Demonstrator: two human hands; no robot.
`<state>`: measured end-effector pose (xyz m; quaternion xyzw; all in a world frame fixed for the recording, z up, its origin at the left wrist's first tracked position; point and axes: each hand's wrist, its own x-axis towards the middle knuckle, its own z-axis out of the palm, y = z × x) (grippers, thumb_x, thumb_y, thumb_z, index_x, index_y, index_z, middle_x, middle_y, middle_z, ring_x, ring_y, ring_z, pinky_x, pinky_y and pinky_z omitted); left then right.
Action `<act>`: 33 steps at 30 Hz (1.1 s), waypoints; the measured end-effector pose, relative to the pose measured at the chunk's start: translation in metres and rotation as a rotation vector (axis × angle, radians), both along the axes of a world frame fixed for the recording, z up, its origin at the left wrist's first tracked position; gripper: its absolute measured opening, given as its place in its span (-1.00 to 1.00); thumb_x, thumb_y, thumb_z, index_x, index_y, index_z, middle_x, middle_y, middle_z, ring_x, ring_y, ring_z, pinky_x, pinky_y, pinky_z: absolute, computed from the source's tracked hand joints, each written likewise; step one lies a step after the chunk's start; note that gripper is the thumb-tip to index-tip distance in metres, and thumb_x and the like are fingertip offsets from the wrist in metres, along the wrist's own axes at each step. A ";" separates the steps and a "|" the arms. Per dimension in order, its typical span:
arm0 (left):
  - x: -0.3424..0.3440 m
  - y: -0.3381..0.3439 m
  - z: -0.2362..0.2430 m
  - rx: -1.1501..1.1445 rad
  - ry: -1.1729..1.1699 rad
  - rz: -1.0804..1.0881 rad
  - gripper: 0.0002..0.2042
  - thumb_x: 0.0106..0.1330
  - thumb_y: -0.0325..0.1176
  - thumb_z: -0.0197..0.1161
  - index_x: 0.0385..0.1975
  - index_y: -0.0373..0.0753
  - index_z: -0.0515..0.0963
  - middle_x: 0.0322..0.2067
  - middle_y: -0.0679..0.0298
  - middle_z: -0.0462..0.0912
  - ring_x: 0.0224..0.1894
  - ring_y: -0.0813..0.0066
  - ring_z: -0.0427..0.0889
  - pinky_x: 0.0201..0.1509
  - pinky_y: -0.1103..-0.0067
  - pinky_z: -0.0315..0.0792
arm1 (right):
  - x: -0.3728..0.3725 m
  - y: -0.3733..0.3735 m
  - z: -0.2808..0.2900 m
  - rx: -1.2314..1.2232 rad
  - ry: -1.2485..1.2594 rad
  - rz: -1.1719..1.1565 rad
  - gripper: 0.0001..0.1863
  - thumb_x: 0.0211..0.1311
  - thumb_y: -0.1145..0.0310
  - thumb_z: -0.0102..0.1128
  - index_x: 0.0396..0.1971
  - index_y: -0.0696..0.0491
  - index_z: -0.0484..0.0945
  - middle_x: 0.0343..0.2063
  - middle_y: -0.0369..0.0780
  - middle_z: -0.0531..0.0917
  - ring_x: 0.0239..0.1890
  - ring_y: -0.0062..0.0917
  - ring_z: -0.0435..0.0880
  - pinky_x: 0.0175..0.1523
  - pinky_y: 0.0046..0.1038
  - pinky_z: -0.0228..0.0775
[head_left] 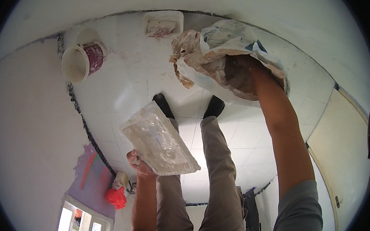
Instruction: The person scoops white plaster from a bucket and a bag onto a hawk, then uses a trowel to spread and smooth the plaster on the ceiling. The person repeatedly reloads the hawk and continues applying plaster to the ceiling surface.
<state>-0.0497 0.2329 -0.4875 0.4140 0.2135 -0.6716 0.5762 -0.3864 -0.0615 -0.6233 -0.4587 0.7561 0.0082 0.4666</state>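
Note:
My left hand (141, 163) grips the edge of a flat rectangular plastering board (160, 138) smeared with pale, wet paste, held tilted over my legs. My right hand (247, 67) reaches down into a large open paper sack (203, 65) with torn, crumpled brown lining and a white outer layer. My fingers are hidden in the sack's shadow, so what they hold cannot be seen. Behind the sack's left side, a white rectangular tub (163, 17) with pinkish residue sits on the tiled floor (122, 94).
A white bucket with a maroon band (91, 59) lies left near the wall (28, 114). My shoes stand below the sack. A red plastic bag (116, 198) and containers sit at lower left, near a window (85, 217). A pale door (331, 154) is at right.

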 end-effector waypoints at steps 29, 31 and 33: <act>0.006 -0.007 0.030 -0.059 0.009 -0.001 -0.37 0.11 0.03 0.14 0.12 -0.27 0.42 0.05 0.10 0.51 0.04 0.14 0.54 0.07 0.26 0.49 | -0.025 0.050 0.032 0.195 -0.295 -0.612 -0.39 0.23 0.10 0.17 0.26 -0.01 0.35 0.17 -0.09 0.48 0.20 -0.28 0.44 0.23 -0.30 0.27; 0.000 -0.012 0.038 -0.059 0.038 0.008 -0.38 0.11 0.03 0.14 0.11 -0.27 0.42 0.05 0.11 0.51 0.04 0.16 0.53 0.07 0.27 0.49 | -0.042 0.061 0.015 0.118 -0.283 -0.573 -0.38 0.21 0.10 0.19 0.25 0.00 0.35 0.16 -0.09 0.49 0.17 -0.27 0.46 0.22 -0.32 0.26; -0.002 -0.019 0.047 -0.085 0.054 -0.018 -0.40 0.12 0.04 0.14 0.09 -0.26 0.44 0.06 0.13 0.51 0.04 0.19 0.53 0.06 0.28 0.50 | -0.047 0.071 0.011 -0.116 -0.019 -0.215 -0.40 0.21 0.13 0.18 0.23 0.03 0.36 0.14 -0.04 0.50 0.17 -0.20 0.46 0.24 -0.30 0.25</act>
